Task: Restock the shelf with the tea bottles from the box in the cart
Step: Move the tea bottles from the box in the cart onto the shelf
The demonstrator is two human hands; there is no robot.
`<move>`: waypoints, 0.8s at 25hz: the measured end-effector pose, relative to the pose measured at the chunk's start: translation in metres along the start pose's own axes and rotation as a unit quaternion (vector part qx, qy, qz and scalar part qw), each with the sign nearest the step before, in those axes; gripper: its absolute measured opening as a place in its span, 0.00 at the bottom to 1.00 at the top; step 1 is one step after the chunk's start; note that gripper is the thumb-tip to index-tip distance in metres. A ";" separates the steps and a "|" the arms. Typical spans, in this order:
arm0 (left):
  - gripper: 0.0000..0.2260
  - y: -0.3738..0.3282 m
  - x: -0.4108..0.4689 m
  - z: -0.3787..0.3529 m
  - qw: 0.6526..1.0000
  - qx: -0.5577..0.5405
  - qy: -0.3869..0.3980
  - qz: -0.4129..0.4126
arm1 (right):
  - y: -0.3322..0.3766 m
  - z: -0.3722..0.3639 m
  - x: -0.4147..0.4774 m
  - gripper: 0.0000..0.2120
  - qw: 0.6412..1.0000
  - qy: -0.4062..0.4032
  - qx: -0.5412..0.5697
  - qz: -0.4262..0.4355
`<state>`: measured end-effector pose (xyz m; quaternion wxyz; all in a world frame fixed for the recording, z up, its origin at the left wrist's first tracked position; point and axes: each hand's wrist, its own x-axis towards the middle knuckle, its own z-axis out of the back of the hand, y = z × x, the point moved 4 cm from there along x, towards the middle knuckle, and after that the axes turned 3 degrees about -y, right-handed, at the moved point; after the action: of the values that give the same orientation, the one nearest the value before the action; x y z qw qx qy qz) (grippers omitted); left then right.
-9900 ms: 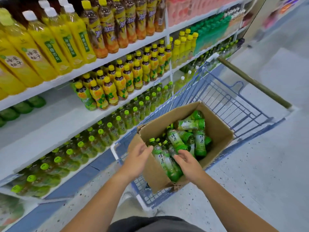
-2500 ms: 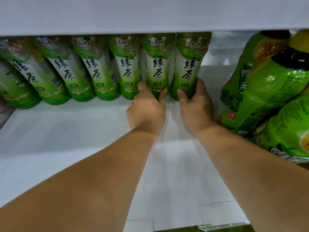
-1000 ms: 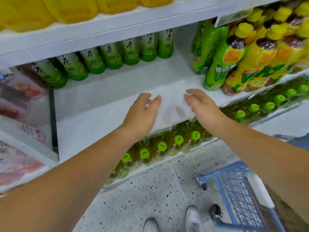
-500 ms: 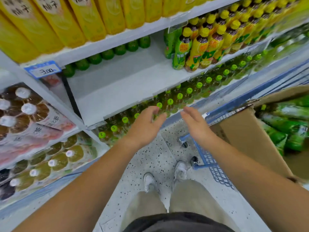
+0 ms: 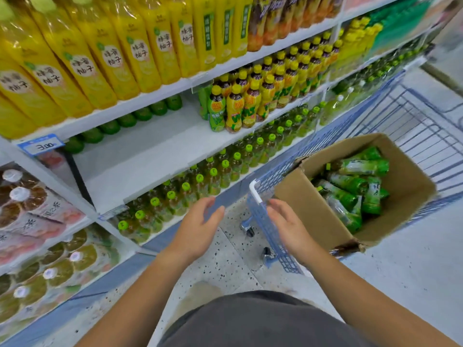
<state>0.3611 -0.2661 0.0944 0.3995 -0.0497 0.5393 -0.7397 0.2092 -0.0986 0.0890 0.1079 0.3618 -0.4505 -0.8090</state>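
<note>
A cardboard box (image 5: pixel 303 204) sits in the blue wire cart (image 5: pixel 416 126) at right, with several green tea bottles (image 5: pixel 350 184) lying loose inside. On the white middle shelf (image 5: pixel 150 156), a row of green tea bottles (image 5: pixel 125 121) stands far back under the shelf above. My left hand (image 5: pixel 198 229) and my right hand (image 5: pixel 288 226) hover empty over the floor, fingers relaxed, palms facing each other. My right hand is beside the cart's near corner, left of the box.
Yellow-capped tea bottles (image 5: pixel 238 103) fill the right part of the middle shelf. Large yellow bottles (image 5: pixel 100 58) line the shelf above. Green-capped bottles (image 5: pixel 213 176) crowd the shelf below. A price tag (image 5: pixel 41 145) sits at the left. The speckled floor (image 5: pixel 225 266) lies between me and the shelves.
Both hands have left the bottles at the shelf's back and drawn away empty. My view has swung right, bringing the cart and the box into full sight.
</note>
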 end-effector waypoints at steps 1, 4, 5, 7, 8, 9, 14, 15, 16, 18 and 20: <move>0.24 -0.007 -0.005 -0.011 1.000 -0.014 -0.005 0.005 | -0.007 0.017 -0.005 0.21 1.000 -0.007 0.002 0.000; 0.22 -0.032 -0.014 -0.055 0.999 -0.037 -0.010 0.011 | -0.028 0.069 -0.014 0.20 1.000 -0.022 0.007 -0.001; 0.22 -0.043 -0.016 -0.072 0.999 -0.039 -0.009 0.012 | -0.034 0.086 -0.016 0.20 1.000 -0.024 0.008 -0.003; 0.22 -0.068 -0.019 -0.111 0.999 -0.041 -0.004 0.013 | -0.047 0.127 -0.015 0.20 0.999 -0.029 0.023 -0.002; 0.21 -0.077 -0.021 -0.130 0.999 -0.046 -0.001 0.017 | -0.053 0.144 -0.013 0.20 0.999 -0.028 0.031 -0.003; 0.20 -0.087 -0.022 -0.149 0.998 -0.056 0.002 0.023 | -0.058 0.163 -0.011 0.19 0.999 -0.024 0.033 -0.001; 0.19 -0.126 -0.022 -0.225 0.997 -0.066 0.012 0.045 | -0.084 0.240 0.005 0.22 0.999 -0.015 0.033 0.005; 0.20 -0.132 -0.022 -0.234 0.997 -0.061 0.012 0.048 | -0.087 0.250 0.007 0.22 0.999 -0.015 0.041 0.001; 0.21 -0.138 -0.021 -0.245 0.997 -0.056 0.017 0.053 | -0.091 0.262 0.009 0.22 0.999 -0.018 0.050 -0.007; 0.22 -0.149 -0.017 -0.265 0.996 -0.055 0.041 0.062 | -0.095 0.280 0.015 0.21 0.998 -0.028 0.058 -0.019; 0.24 -0.158 -0.006 -0.282 0.994 -0.056 0.067 0.068 | -0.098 0.295 0.025 0.21 0.997 -0.043 0.056 -0.029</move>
<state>0.1381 -0.0331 0.1122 0.4086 0.0147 0.6073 -0.6812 0.0051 0.1369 0.0963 0.0440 0.3451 -0.4888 -0.8000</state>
